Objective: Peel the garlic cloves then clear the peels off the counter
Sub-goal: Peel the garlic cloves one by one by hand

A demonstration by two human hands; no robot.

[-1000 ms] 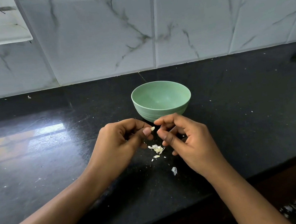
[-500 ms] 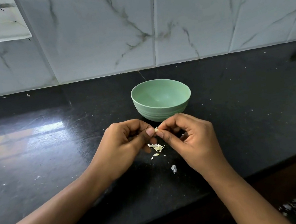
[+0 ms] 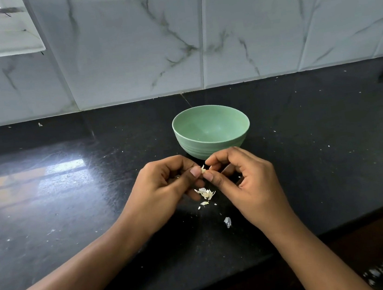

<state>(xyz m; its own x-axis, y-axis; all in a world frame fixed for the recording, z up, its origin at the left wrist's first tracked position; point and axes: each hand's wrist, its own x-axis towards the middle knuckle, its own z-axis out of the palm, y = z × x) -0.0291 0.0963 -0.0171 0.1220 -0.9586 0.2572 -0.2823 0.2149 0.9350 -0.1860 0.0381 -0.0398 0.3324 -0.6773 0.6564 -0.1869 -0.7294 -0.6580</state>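
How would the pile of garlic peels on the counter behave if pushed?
Probably very light and floppy: the garlic peels are thin, curled flakes. Likely to scatter when pushed, since stray bits already lie apart on the counter.

Both forearms reach forward; left hand (image 3: 166, 187) and right hand (image 3: 246, 181) meet fingertip to fingertip, thumbs and forefingers pinching a garlic clove (image 3: 203, 169), remaining fingers curled.

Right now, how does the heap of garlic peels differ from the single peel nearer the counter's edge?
The heap of peels is several cream flakes bunched together; the single peel is one whitish scrap. The heap lies between the left hand and right hand; the single peel lies apart, nearer the front edge. Both rest on the black counter, outside the green bowl.
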